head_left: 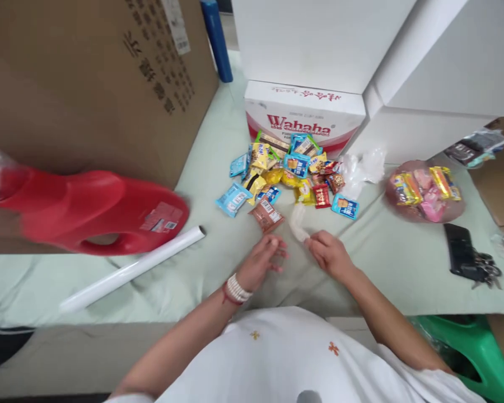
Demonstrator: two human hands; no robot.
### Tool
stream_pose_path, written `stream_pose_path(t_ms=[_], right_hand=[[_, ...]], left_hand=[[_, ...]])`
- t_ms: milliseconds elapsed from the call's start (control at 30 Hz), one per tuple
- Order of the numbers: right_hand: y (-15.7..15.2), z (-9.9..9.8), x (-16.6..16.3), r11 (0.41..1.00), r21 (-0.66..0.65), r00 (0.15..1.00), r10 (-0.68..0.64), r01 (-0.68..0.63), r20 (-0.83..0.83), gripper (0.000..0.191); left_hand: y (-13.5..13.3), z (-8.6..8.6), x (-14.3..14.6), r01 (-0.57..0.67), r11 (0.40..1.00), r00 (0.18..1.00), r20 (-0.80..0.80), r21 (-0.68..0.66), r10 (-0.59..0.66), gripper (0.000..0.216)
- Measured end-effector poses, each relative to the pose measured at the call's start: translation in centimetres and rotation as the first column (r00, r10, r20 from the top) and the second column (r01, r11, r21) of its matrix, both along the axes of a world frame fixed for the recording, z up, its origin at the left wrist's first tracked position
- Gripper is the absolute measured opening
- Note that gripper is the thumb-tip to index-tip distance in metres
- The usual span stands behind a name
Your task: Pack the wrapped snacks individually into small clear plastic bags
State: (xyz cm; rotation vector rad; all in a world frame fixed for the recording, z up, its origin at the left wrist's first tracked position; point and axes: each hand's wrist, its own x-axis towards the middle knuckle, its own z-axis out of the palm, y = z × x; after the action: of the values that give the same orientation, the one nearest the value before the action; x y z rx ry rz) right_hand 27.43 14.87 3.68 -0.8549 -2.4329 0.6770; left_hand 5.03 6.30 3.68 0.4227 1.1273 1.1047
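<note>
My right hand (328,254) pinches one end of a limp, whitish translucent plastic piece (297,221), whose other end reaches toward the snacks. Beside it, my left hand (261,260) has its fingers partly curled but apart, and nothing shows in them. Just beyond the left fingertips lies a brown snack packet (266,214). A light blue packet (234,199) sits to its left. Several more wrapped snacks are heaped behind, among them a yellow packet (304,192), a red packet (321,196) and a blue packet (345,206) at the right.
Behind the heap stands a white Wahaha carton (306,109). Clear crumpled plastic (363,168) and a pink bowl of snacks (425,191) are at right, near a black phone (460,249) and keys (487,268). A red plastic container (105,210) and white roll (134,270) lie left.
</note>
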Motion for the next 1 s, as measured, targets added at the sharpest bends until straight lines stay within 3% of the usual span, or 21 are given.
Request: stream_pose_path(t_ms=[100, 233, 433, 533, 633, 700, 800, 867, 1000], right_hand=[[-3.6, -1.0, -0.1, 0.99, 0.085, 0.993, 0.115, -0.116, 0.012, 0.03], [-5.8, -1.0, 1.3, 0.99, 0.133, 0.995, 0.066, -0.055, -0.075, 0.032], [-5.9, 0.2, 1.4, 0.966, -0.112, 0.945, -0.25, 0.231, -0.21, 0.033], [-4.6, -0.1, -0.8, 0.97, -0.168, 0.964, -0.204, 0.176, -0.169, 0.018], [-3.1, -0.7, -2.5, 0.932, -0.311, 0.938, -0.261, 0.184, -0.228, 0.017], [-2.6, -0.9, -2.8, 0.842, -0.505, 0.899, -0.355, 0.189, -0.256, 0.019], [-2.3, -0.8, -2.5, 0.592, -0.79, 0.798, -0.549, 0.162, -0.247, 0.032], [-2.2, -0.6, -2.0, 0.45, -0.879, 0.702, -0.678, 0.159, -0.22, 0.037], [-1.6, -0.1, -0.1, 0.296, -0.947, 0.508, -0.839, 0.123, -0.196, 0.041]], left_hand=[[2.8, -1.1, 1.7, -0.06, 0.997, 0.997, 0.045, -0.043, 0.062, 0.049], [3.9, -2.7, 2.8, -0.164, 0.986, 0.985, 0.046, -0.039, 0.166, 0.052], [2.8, -3.4, 3.7, -0.174, 0.985, 0.985, -0.003, 0.013, 0.174, 0.042], [2.3, -2.7, 4.2, -0.117, 0.992, 0.992, 0.04, 0.037, 0.116, 0.045], [1.8, -2.3, 4.1, -0.051, 0.998, 0.996, 0.077, 0.032, 0.049, 0.044], [1.6, -2.5, 3.5, -0.03, 1.0, 0.998, 0.051, 0.009, 0.029, 0.039], [1.5, -3.1, 2.5, -0.054, 0.999, 0.998, 0.02, -0.006, 0.054, 0.035], [1.6, -3.3, 2.0, -0.087, 0.996, 0.996, 0.028, -0.008, 0.087, 0.032], [1.7, -2.8, 1.2, -0.148, 0.989, 0.985, 0.086, -0.011, 0.148, 0.031]])
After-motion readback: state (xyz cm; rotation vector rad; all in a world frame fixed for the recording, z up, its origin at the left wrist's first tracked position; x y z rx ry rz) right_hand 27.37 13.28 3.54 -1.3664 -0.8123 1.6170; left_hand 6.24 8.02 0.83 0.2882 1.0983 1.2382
